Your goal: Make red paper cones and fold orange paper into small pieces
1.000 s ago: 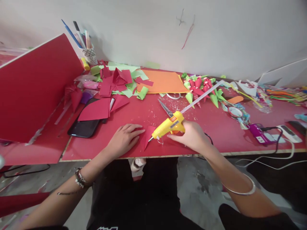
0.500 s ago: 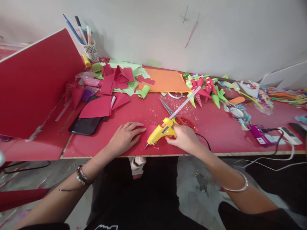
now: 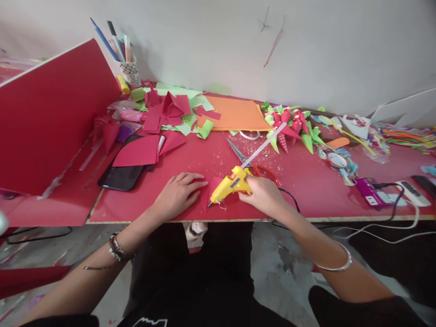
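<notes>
My right hand (image 3: 264, 194) is wrapped round the handle of a yellow hot glue gun (image 3: 227, 187), with a long clear glue stick (image 3: 264, 145) jutting from its back. The gun's nozzle points down and left, at the lower tip of a small red paper piece (image 3: 205, 193) near the table's front edge. My left hand (image 3: 180, 193) lies flat, fingers stretched, its fingertips at the paper's left side. Just behind the gun lie scissors (image 3: 269, 175) with red handles, partly hidden by it.
Red and green paper scraps (image 3: 173, 111), orange sheets (image 3: 235, 113) and small red and green paper cones (image 3: 289, 127) line the back. On the left, a phone (image 3: 119, 178) lies under cut red paper (image 3: 136, 152). A purple socket adapter (image 3: 371, 193) with cables sits at right.
The glue gun's nozzle has shifted slightly up and right along the red paper's edge. My left hand stays in place.
</notes>
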Tool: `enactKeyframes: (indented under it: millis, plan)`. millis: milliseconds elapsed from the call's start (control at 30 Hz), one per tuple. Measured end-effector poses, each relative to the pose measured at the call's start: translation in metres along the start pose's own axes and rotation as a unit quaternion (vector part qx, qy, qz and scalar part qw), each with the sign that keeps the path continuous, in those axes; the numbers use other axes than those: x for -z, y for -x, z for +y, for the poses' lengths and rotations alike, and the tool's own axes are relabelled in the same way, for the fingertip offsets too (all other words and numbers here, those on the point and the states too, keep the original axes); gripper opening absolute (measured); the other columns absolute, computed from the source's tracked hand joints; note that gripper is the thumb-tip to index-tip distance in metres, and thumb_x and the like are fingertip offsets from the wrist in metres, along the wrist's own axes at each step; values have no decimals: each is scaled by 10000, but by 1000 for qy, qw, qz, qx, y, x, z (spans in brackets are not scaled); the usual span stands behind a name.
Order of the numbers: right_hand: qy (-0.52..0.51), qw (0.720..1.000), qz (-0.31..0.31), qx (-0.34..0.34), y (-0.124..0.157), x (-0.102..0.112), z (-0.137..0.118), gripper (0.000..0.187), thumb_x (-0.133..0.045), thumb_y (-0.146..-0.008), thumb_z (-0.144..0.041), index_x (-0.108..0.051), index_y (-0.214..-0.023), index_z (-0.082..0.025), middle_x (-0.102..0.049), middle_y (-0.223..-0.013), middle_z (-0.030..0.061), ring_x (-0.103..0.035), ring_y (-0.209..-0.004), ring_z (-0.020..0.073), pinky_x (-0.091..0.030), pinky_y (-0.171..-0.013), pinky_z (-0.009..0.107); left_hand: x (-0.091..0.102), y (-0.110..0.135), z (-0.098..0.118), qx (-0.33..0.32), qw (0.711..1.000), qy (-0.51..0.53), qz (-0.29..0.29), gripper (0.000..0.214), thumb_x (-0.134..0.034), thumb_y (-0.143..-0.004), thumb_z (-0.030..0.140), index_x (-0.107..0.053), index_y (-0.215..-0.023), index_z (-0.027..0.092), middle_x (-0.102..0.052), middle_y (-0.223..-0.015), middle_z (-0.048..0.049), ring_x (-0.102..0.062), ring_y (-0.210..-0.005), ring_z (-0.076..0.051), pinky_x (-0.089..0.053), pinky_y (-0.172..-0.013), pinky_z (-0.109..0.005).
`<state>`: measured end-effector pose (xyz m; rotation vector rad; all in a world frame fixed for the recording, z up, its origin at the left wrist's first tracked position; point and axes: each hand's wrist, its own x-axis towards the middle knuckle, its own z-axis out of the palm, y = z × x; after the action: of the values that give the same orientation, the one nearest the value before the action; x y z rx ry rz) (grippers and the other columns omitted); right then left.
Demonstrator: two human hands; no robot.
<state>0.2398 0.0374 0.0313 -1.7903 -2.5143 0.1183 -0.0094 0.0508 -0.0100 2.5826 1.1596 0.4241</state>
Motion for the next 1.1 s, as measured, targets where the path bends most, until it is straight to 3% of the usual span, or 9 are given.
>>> enactKeyframes:
  millis: [500, 1100]
  plan:
    - [45, 997, -19, -64, -9, 10, 12, 162, -505, -728, -274, -545, -846, -170, -619, -648, 40, -561, -566, 172, -242, -448, 238, 1, 0, 1, 3, 1000, 0, 1, 327, -393, -855, 236, -532, -1150, 255, -516, -1211, -20, -453, -1083, -197, -371, -904, -363]
    - [78, 993, 16, -86, -13, 11, 31, 162, -495, -766, -278, -529, -876, -163, -614, -647, 49, -563, -553, 185, -198, -427, 244, 1, 0, 1, 7, 1000, -4, 0, 324, -397, -853, 236, -534, -1145, 259, -512, -1219, -14, -452, -1086, -198, -365, -909, -369]
